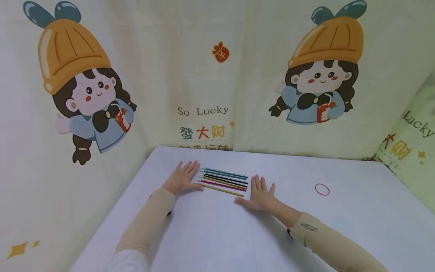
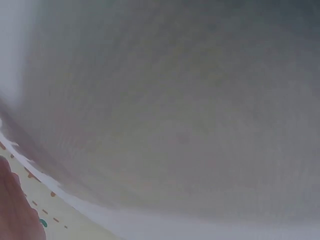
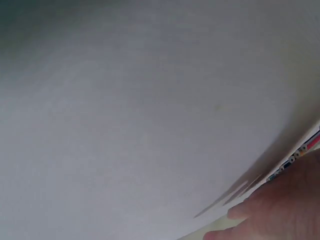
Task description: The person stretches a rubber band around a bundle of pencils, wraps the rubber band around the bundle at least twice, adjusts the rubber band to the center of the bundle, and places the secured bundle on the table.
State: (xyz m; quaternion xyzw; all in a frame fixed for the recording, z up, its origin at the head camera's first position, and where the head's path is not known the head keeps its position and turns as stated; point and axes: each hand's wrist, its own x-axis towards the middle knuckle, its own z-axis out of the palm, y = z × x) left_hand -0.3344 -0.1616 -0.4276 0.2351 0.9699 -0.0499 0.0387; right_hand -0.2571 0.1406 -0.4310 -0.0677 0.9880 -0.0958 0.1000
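Note:
Several pencils (image 1: 224,180) in green, black, yellow and red lie side by side on the white table, with one yellow pencil (image 1: 222,190) slightly apart at the near side. At their left ends my left hand (image 1: 183,177) rests with fingers spread, its thumb by the yellow pencil. Beyond their right ends lies my right hand (image 1: 259,194), palm down, fingers straight and thumb stretched out to the left. Neither hand grips anything. In the right wrist view, pencil ends (image 3: 295,156) show beside the right hand (image 3: 280,207). Only part of the left hand (image 2: 17,210) appears in the left wrist view.
A thin red ring (image 1: 322,189), like a rubber band, lies on the table (image 1: 210,234) to the right of the right hand. Behind the table's far edge hangs a pale curtain (image 1: 255,94) printed with cartoon figures and lettering.

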